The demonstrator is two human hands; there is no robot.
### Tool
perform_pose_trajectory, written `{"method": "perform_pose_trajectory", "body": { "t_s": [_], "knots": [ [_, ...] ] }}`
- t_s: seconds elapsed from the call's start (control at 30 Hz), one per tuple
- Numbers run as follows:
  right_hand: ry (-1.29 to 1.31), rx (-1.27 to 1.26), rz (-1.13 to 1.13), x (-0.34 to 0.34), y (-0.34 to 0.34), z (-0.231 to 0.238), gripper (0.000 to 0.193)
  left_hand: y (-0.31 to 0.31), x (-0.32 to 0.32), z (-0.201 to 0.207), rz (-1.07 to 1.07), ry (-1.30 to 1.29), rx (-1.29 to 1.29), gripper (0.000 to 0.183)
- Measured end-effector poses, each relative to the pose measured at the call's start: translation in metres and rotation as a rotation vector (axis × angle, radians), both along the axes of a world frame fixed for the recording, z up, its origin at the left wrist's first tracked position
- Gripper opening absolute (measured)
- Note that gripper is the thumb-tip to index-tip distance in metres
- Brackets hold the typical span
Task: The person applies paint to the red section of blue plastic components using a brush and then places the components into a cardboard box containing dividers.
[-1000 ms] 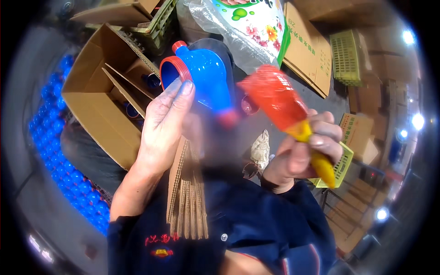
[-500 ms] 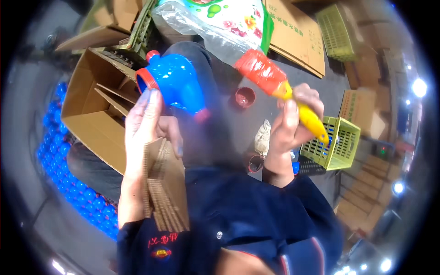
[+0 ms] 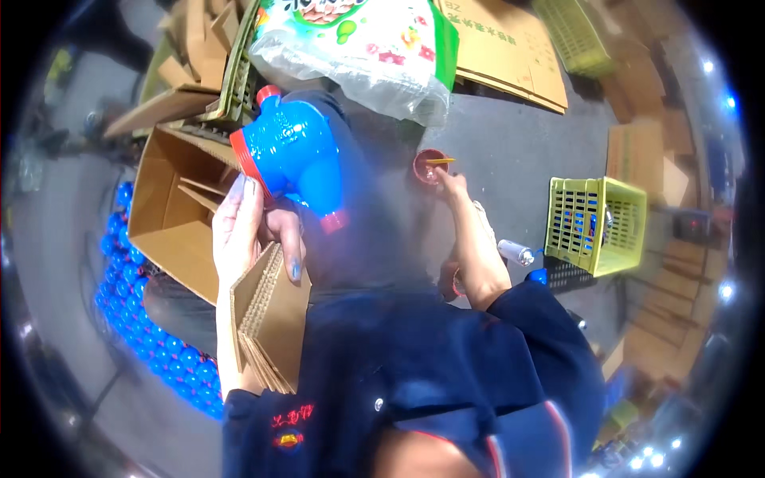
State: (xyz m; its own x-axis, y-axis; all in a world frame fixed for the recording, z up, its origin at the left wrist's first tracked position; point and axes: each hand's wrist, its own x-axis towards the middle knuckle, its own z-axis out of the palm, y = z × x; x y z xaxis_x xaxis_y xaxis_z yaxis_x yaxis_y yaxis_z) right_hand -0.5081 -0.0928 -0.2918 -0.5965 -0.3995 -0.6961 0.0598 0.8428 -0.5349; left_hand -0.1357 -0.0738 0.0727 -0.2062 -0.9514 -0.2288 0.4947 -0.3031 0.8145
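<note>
Left hand (image 3: 243,213): fingers closed on the red rim (image 3: 245,158) of the blue housing (image 3: 296,147), near the carton (image 3: 177,248), presumably sparing its glossy body. Right hand (image 3: 451,182): at the red cup (image 3: 419,169), beside the yellow handle (image 3: 440,161); finger closure unclear.

Left forearm (image 3: 227,327) upright, near the lower edge; left hand (image 3: 239,223) bent in a grip, thumb (image 3: 250,195) raised, fingers (image 3: 292,251) curled; right forearm (image 3: 478,255) stretched forward, slanting inward; right hand (image 3: 450,182) far out, its exact grip unclear.
</note>
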Motion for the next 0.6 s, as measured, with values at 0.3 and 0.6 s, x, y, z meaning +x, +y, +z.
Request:
{"method": "perform_pose_trajectory", "body": {
  "t_s": [0.3, 0.6],
  "knots": [
    [-0.827, -1.117, 0.461, 0.092, 0.074, 0.28, 0.072, -0.013, -0.097, -0.013, -0.25, -0.392, -0.198, 0.044],
    [-0.864, -1.359, -0.404, -0.002, 0.134, 0.279, 0.03, 0.003, -0.243, 0.026, -0.666, -0.633, -0.641, 0.04]
  ]
}}
